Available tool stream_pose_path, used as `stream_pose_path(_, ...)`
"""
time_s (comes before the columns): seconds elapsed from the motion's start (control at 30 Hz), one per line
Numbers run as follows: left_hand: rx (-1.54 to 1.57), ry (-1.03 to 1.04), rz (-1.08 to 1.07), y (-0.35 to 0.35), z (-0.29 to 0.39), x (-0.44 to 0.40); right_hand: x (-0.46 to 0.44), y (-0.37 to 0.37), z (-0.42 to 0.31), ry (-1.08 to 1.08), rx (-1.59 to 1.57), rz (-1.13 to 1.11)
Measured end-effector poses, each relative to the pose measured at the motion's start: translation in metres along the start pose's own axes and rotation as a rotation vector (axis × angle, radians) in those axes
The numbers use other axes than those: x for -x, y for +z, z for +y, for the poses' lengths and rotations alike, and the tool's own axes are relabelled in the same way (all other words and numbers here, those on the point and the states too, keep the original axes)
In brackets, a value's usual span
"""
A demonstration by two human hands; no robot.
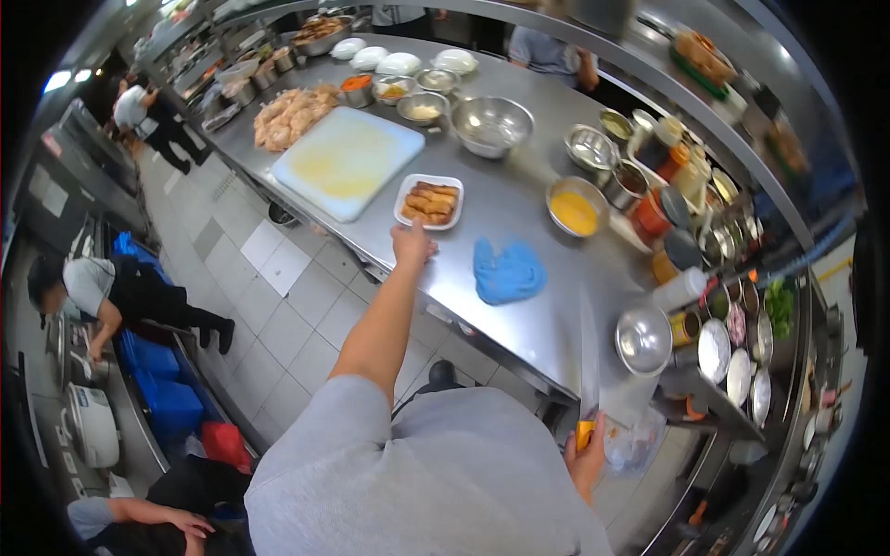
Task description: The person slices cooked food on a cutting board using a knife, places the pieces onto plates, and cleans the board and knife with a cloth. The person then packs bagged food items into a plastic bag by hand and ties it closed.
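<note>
My left hand (413,244) reaches to the near edge of a small white tray (400,206), its fingers curled at the rim. Golden-brown fried rolls (431,201) lie inside the tray. Down by the table's right corner, my right hand (585,457) is closed around the yellow handle of a long knife (589,361), whose blade points away from me. Between my hands a crumpled blue glove (508,271) rests on the steel table (445,278). Beyond the tray is a white cutting board (348,162) with yellowish stains.
Raw poultry (295,117) is piled behind the board. Bowls of ingredients and a large steel bowl (492,127) stand farther back. To the right are a bowl of yellow liquid (574,213), an upturned-looking steel bowl (643,340) and sauce containers. Co-workers stand left and across the table.
</note>
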State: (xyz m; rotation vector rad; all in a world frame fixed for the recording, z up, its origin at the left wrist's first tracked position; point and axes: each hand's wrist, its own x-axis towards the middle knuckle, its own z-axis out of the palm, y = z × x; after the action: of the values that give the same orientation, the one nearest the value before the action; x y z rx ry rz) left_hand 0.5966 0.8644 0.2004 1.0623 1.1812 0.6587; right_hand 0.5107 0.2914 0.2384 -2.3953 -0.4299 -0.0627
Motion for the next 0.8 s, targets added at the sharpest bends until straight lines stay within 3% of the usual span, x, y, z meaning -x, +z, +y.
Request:
stream_pose_path(0.03,0.016,0.0,0.017,-0.006,0.0,-0.021,-0.016,0.013,-0.011,-0.021,0.001,-0.01)
stream_pose_path(0.13,-0.068,-0.021,-0.26,-0.014,0.001,-0.069,-0.065,0.054,-0.046,-0.008,-0.085,-0.038)
stream_pose_path(0.23,-0.067,-0.03,-0.232,-0.024,0.009,-0.057,-0.12,0.076,-0.078,-0.105,-0.031,-0.122)
stream_pose_path(0.3,-0.09,-0.008,-0.243,-0.039,0.007,-0.041,-0.155,0.09,-0.102,0.0,0.125,-0.203)
stream_pose_path(0.33,0.029,-0.018,-0.152,-0.043,-0.004,-0.031,-0.169,0.099,-0.105,-0.04,0.126,-0.224)
stream_pose_path(0.43,-0.071,-0.11,-0.178,-0.095,-0.005,0.025,-0.203,0.128,-0.082,-0.097,0.211,-0.26)
stream_pose_path(0.5,-0.057,-0.11,-0.13,-0.135,-0.013,0.066,-0.221,0.147,-0.07,-0.248,0.208,-0.175)
stream_pose_path(0.57,-0.038,-0.107,-0.057,-0.179,-0.031,0.102,-0.235,0.15,-0.083,-0.23,0.22,-0.296)
stream_pose_path(0.63,-0.07,-0.054,0.096,-0.219,-0.063,0.141,-0.239,0.153,-0.102,-0.145,0.522,-0.34)
stream_pose_path(0.67,-0.039,-0.064,0.165,-0.239,-0.073,0.163,-0.23,0.161,-0.104,-0.219,0.575,-0.189)
stream_pose_path(0.7,-0.048,-0.06,0.251,-0.257,-0.082,0.188,-0.234,0.17,-0.101,-0.29,0.569,-0.224)
stream_pose_path(0.77,-0.03,-0.069,0.407,-0.281,-0.096,0.239,-0.242,0.194,-0.099,-0.708,0.346,-0.063)
stream_pose_path(0.8,0.004,-0.067,0.489,-0.29,-0.099,0.265,-0.247,0.217,-0.106,-0.772,0.319,-0.102)
